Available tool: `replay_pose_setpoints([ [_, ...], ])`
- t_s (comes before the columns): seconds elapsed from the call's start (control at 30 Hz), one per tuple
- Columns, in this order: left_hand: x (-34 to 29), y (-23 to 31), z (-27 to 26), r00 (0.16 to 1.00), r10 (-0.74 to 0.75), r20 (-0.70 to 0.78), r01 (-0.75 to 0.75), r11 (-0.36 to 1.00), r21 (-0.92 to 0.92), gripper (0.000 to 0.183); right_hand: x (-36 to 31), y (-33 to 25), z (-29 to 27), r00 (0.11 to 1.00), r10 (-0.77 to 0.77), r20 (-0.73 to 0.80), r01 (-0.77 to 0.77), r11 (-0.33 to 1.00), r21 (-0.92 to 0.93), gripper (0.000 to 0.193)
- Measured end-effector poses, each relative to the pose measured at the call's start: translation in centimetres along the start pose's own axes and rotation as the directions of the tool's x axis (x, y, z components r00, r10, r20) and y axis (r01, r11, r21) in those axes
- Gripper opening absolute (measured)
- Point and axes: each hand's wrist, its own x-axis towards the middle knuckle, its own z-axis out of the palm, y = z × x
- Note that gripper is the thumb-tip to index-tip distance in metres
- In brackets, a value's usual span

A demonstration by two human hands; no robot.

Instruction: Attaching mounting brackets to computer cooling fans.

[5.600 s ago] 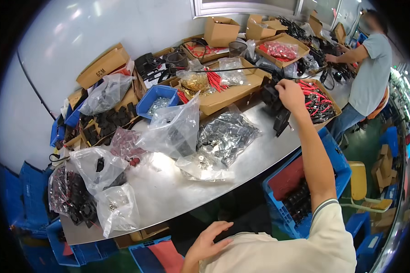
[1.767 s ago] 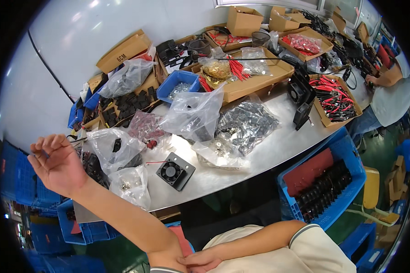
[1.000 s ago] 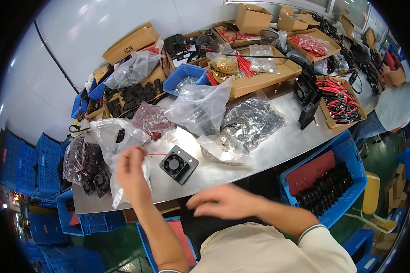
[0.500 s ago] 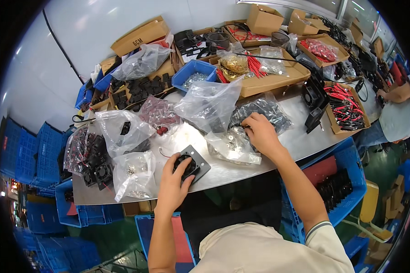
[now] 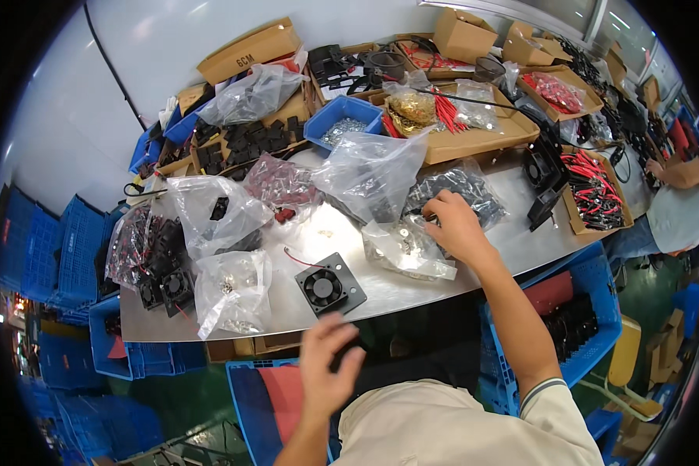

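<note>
A small black cooling fan [image 5: 322, 288] on a square dark plate [image 5: 352, 290] lies near the table's front edge, its thin red wire trailing to the upper left. Just below that edge is my left hand [image 5: 330, 363], somewhat blurred, thumb and fingers apart with nothing seen between them. My right hand [image 5: 460, 227] is at the mouth of a clear plastic bag of small metal parts [image 5: 406, 247]. Its fingers are bent together there; whatever they pinch is hidden. Behind it lies a clear bag of dark parts [image 5: 462, 190].
More bags, including one of metal pieces [image 5: 233, 291], and several fans [image 5: 177, 286] cover the table's left. A blue bin of screws [image 5: 342, 123] and cardboard trays [image 5: 485, 144] line the back. Blue crates [image 5: 598, 330] stand below. Another person's sleeve [image 5: 679, 217] shows far right.
My left hand has let go of the fan plate and drawn back toward me, below the table edge. The fan stays on the table. My right hand remains at the metal-parts bag.
</note>
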Motion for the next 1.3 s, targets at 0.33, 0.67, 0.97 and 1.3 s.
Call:
replay_pose_setpoints([
  [0.33,-11.0,-1.6,5.0,0.707,-0.278,0.651,0.529,0.818,-0.225,0.025,0.0,-0.1,0.3,1.0,0.006,-0.029,-0.006,1.0,0.014,0.023],
  [0.67,3.4,-0.7,-1.1,1.0,-0.004,0.018,-0.001,0.967,0.253,0.042,-0.3,0.1,1.0,0.997,-0.034,-0.064,0.033,0.999,-0.008,0.024],
  [0.97,6.0,-3.8,-2.3,0.966,-0.221,0.131,0.151,0.901,0.406,0.063,-0.7,0.1,1.2,0.991,-0.05,-0.126,0.057,0.997,0.048,0.024],
  [1.3,6.0,-5.6,-1.7,0.99,-0.131,0.058,0.107,0.944,0.312,0.058,-0.6,-0.4,0.9,0.996,-0.023,-0.085,0.028,0.998,0.052,0.025],
])
